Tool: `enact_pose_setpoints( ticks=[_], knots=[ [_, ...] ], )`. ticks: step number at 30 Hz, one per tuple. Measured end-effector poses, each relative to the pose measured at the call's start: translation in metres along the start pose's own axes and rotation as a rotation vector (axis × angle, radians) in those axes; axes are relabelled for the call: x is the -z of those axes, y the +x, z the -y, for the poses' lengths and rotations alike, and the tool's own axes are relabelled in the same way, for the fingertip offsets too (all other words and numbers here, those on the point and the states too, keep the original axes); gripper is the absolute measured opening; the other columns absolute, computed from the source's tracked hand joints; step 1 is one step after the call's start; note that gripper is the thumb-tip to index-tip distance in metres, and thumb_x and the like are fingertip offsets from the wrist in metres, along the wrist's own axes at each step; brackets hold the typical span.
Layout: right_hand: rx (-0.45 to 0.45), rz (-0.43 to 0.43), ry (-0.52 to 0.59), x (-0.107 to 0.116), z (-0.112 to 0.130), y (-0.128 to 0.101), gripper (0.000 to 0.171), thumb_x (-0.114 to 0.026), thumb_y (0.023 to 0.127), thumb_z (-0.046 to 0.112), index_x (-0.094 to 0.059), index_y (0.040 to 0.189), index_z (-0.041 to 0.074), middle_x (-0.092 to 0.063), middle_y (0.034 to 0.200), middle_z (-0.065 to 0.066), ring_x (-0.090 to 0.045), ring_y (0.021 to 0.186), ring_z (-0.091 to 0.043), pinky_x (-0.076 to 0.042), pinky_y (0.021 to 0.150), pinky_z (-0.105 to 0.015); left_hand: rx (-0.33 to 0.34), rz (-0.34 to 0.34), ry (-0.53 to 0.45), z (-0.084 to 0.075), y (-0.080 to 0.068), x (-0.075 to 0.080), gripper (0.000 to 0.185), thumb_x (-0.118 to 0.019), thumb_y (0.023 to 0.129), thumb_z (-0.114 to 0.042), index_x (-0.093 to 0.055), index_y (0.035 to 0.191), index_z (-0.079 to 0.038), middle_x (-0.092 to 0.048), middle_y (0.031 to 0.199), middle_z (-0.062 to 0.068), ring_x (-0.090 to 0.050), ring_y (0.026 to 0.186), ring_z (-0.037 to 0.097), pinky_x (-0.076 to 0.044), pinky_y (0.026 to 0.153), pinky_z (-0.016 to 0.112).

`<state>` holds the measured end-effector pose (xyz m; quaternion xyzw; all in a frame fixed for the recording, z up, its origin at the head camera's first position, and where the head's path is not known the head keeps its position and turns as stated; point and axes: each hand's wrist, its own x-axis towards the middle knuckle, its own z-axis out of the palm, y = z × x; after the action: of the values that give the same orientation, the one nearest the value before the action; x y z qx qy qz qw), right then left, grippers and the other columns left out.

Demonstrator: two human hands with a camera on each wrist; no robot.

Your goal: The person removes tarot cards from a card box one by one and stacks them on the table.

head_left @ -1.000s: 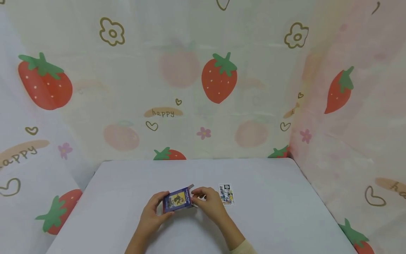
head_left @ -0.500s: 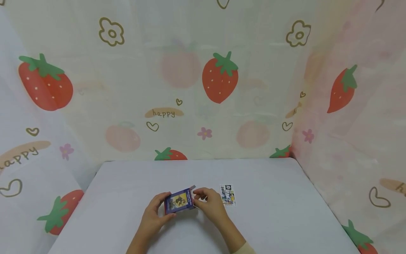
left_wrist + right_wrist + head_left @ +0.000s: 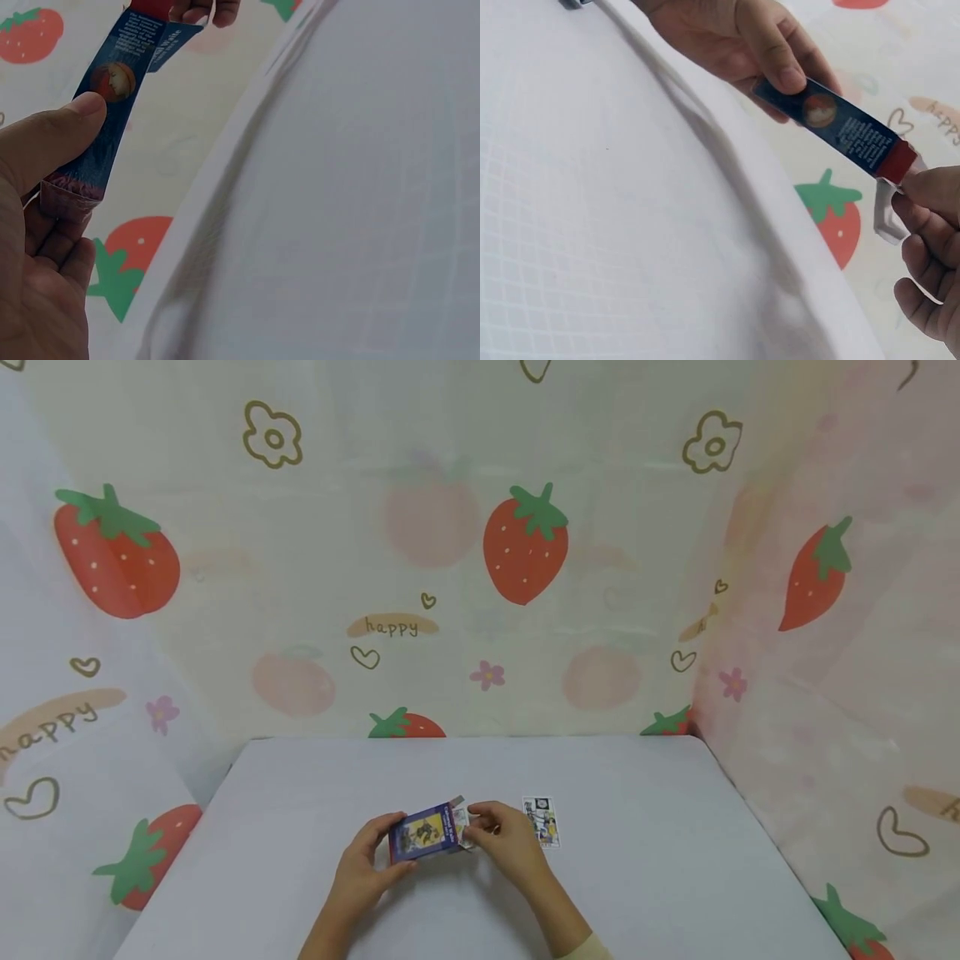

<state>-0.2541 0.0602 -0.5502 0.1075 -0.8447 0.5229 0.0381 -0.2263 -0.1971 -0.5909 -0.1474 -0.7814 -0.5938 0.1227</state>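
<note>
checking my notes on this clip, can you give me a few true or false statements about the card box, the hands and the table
1. The left hand grips the blue card box. True.
2. The box's end flap is sealed shut. False: it hangs open at the end by the right hand.
3. A single card lies face up on the table, to the right of the hands. True.
4. The loose card is tucked under the box. False: it lies apart from the box, beyond the right hand.
5. The right hand's fingers are at the open end of the box. True.
6. The table is covered in a strawberry print. False: its cover is plain white; the strawberries are on the backdrop.
</note>
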Motion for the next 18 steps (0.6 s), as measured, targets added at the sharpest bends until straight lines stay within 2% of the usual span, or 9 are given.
enact_pose_setpoints(
  ticks=[3,9,14,18],
  knots=[
    [0.002,0.000,-0.002,0.004,0.002,-0.001,0.026,-0.080,0.088,0.019,-0.075,0.112,0.013,-0.072,0.084,0.008,-0.062,0.078,-0.009,-0.054,0.066,-0.020,0.003,-0.005,-0.011,0.000,0.000,0.000,0.078,-0.092,0.070,-0.008,-0.057,0.139,-0.004,-0.059,0.143,0.008,-0.049,0.139,0.014,-0.029,0.115,0.007],
    [0.002,0.015,-0.010,0.012,0.005,-0.002,0.017,-0.080,0.088,0.018,-0.075,0.103,0.013,-0.069,0.082,0.007,-0.061,0.077,-0.011,-0.053,0.063,-0.020,0.008,-0.007,-0.019,0.000,0.000,0.001,0.078,-0.091,0.071,-0.006,-0.056,0.140,-0.003,-0.058,0.143,0.008,-0.046,0.135,-0.003,-0.029,0.115,0.007],
    [-0.001,0.051,-0.037,0.017,0.003,-0.001,0.011,-0.077,0.091,0.022,-0.073,0.099,0.016,-0.068,0.082,0.008,-0.060,0.076,-0.011,-0.051,0.062,-0.021,-0.003,-0.015,0.002,0.000,0.000,-0.001,0.078,-0.090,0.070,-0.001,-0.056,0.140,-0.002,-0.058,0.143,0.012,-0.047,0.135,-0.001,-0.029,0.115,0.007],
    [0.001,0.077,-0.048,0.023,0.002,-0.001,0.014,-0.072,0.095,0.025,-0.069,0.106,0.016,-0.070,0.083,0.007,-0.059,0.074,-0.011,-0.049,0.058,-0.023,0.022,-0.016,0.019,-0.017,-0.002,-0.001,0.076,-0.088,0.071,0.002,-0.056,0.139,-0.003,-0.057,0.143,0.016,-0.047,0.136,0.002,-0.029,0.114,0.007]
  ],
)
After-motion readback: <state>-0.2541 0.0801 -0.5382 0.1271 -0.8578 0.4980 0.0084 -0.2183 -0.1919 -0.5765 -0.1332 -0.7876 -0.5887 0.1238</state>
